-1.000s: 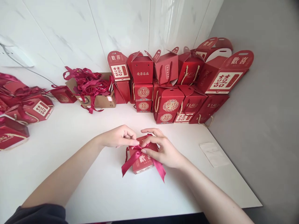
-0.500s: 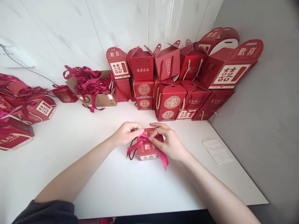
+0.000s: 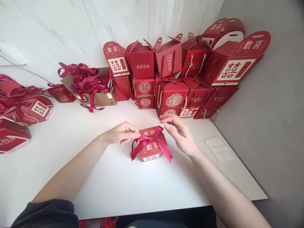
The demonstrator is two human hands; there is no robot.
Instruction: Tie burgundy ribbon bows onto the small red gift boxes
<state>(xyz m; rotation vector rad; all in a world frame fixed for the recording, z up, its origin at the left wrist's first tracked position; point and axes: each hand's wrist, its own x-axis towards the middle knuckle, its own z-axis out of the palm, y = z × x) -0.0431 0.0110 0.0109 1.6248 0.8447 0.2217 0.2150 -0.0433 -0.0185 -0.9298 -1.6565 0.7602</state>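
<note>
I'm pinching the left loop of the crimson satin bow (image 3: 149,139) with my left hand (image 3: 121,133), while my right hand (image 3: 180,133) is hovering open, off the red paper gift box (image 3: 152,152) at the middle of the white counter (image 3: 114,186); a careless tug could be loosening the knot.

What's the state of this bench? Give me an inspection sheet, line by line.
Surface: white table, dry-looking, no marks seen.
Job's things: red gift box with a red satin bow across its top.
Clutter: stacked red gift boxes, cardboard box of loose red ribbons, ribbon-tied boxes at far left, paper sheet at right.
Hands: left hand at the bow, fingers curled; right hand open, raised clear of the box.
Cables: thin cable by the wall, far left.
Surroundings: white marble-look wall tiles, grey surface on the right.
</note>
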